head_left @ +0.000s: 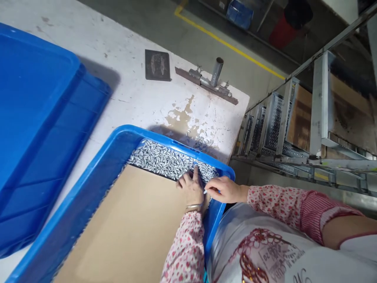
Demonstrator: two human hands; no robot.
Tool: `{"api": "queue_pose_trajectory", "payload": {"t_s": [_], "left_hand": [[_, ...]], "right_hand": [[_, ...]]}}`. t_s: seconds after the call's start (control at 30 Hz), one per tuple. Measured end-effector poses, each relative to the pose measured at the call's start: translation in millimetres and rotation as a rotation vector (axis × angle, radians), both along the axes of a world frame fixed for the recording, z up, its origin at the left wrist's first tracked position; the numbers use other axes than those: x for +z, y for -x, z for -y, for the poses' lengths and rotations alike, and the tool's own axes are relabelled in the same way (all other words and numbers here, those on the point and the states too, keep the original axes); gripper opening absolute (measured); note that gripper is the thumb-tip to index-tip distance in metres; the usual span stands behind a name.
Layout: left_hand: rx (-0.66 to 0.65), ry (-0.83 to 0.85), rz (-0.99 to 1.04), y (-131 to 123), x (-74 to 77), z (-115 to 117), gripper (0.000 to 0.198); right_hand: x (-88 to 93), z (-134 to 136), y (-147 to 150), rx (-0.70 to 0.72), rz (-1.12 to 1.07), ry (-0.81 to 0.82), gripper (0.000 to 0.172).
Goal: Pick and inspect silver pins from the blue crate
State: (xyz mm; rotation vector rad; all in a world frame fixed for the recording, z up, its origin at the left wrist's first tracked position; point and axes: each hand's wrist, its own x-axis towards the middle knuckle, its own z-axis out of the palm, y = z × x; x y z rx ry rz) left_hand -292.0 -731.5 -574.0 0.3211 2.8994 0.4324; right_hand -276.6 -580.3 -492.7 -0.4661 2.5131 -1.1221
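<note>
A blue bin [118,135] holds many small silver spindle-shaped metal pieces [165,159]. A brown cardboard sheet [129,220] lies over most of them, leaving a strip bare along the far end. My left hand [191,188], with a bangle at the wrist, rests at the sheet's edge. Its index finger stretches onto the silver pieces, with something blue at the tip; its fingers are apart and no held piece shows. Close beside it, my right hand [225,189] is closed in a pinch on one small silver piece [205,192].
Another large blue bin [67,78] stands on the white table at left. Beyond lie a dark square plate [157,65] and a metal bar fixture with an upright tube [217,72]. Loose silver pieces [203,140] lie outside the bin. A metal rack [318,106] stands at right.
</note>
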Motion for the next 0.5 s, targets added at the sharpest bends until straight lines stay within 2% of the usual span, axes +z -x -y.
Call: {"api": "queue_pose_trajectory", "payload": {"t_s": [0.1, 0.2, 0.33, 0.5], "left_hand": [[-0.026, 0.009, -0.017, -6.1, -0.8, -0.4, 0.048], [0.056, 0.013, -0.031, -6.7, -2.1, 0.4, 0.047], [0.177, 0.017, -0.057, -0.5, -2.1, 2.4, 0.046], [0.139, 0.023, -0.086, 5.1, -2.4, 4.4, 0.043]], "right_hand": [[-2.7, 0.1, -0.3, -0.019, -0.154, 0.115, 0.011], [-3.9, 0.5, -0.3, -0.034, -0.262, 0.180, 0.010], [-2.8, 0.5, -0.2, -0.012, -0.283, 0.187, 0.011], [-1.5, 0.2, -0.6, -0.027, -0.275, 0.208, 0.010]]}}
